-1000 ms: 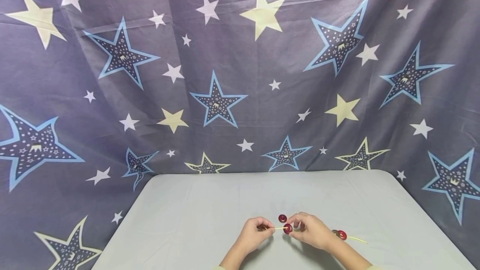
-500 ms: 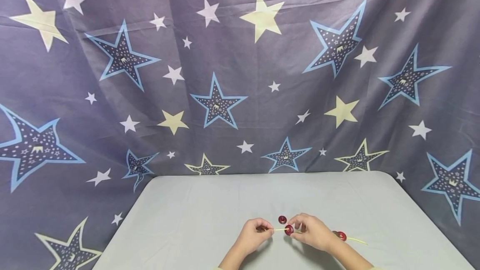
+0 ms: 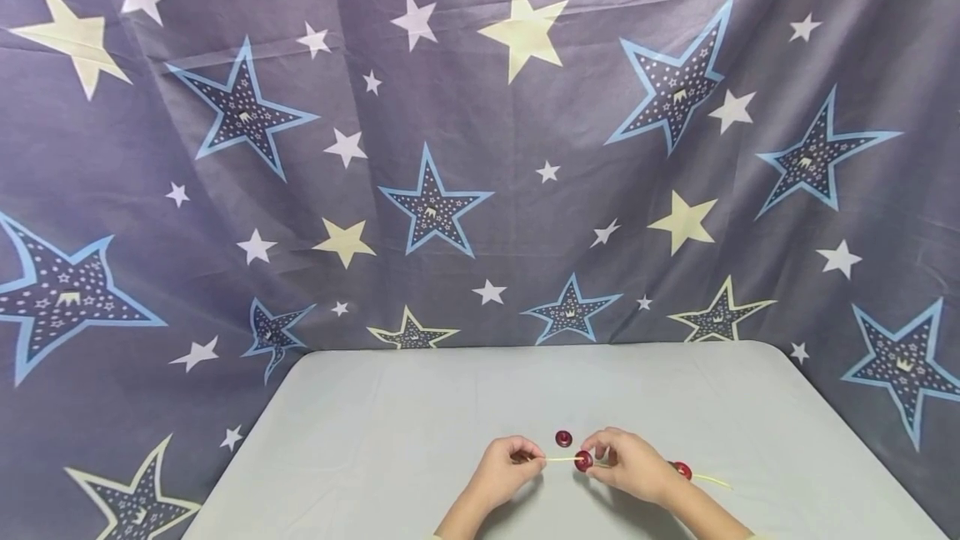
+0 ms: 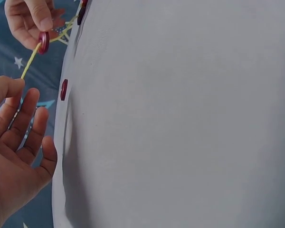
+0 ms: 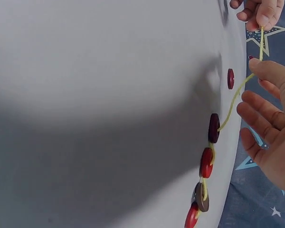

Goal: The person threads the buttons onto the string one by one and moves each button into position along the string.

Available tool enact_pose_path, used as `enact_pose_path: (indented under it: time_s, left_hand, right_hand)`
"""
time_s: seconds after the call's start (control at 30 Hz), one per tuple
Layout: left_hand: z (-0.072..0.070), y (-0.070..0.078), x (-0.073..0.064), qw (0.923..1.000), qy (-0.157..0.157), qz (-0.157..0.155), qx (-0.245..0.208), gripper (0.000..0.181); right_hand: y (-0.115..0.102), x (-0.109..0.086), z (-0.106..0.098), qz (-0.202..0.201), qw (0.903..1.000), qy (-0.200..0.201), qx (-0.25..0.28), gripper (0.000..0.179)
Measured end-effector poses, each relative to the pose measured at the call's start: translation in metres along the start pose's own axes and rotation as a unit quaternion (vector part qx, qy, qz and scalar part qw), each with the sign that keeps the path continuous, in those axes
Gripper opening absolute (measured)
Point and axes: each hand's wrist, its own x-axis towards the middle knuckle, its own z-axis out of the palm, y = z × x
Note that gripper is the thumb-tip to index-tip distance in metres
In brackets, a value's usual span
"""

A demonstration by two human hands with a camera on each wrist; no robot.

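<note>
My left hand (image 3: 508, 467) pinches a yellow string (image 4: 30, 61) between thumb and forefinger and holds it taut toward the right. The string passes through a dark red button (image 3: 583, 462), which my right hand (image 3: 628, 465) pinches at its rim. In the left wrist view this button (image 4: 43, 42) stands on edge under the right fingertips. Beyond the right hand the string trails down to several threaded buttons, among them a dark purple one (image 5: 213, 128), a red one (image 5: 207, 162) and a brown one (image 5: 203, 196).
A loose dark red button (image 3: 564, 438) lies on the table just behind the hands. The pale grey table (image 3: 375, 423) has a star-patterned dark curtain (image 3: 465, 107) behind it. The yellow string's tail (image 3: 712, 482) lies at the right, past a red button (image 3: 681, 470).
The held button has slid a little to the right along the string, together with my right fingertips. My left hand keeps its pinch and has barely moved.
</note>
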Motion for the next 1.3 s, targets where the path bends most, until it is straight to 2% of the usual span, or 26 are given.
enact_pose_path:
  time_s: [0.27,0.57,0.93,1.3]
  left_hand:
    - [-0.001,-0.002,-0.001,1.0000,-0.003,0.000,-0.007,0.007]
    - [-0.002,0.003,-0.004,0.9999,0.001,0.005,-0.013,0.006]
    - [-0.002,-0.001,-0.004,1.0000,0.002,0.001,-0.009,0.006]
    - [-0.004,-0.001,-0.005,1.0000,-0.002,-0.002,-0.001,0.006]
  right_hand:
    - [0.003,-0.002,-0.001,0.002,1.0000,-0.004,0.007,0.020]
    - [0.006,-0.002,-0.001,0.004,1.0000,-0.001,0.004,0.021]
    - [0.008,-0.007,-0.003,0.031,0.9993,-0.015,0.012,0.023]
    - [0.011,-0.011,-0.005,0.037,0.9991,-0.020,0.012,0.022]
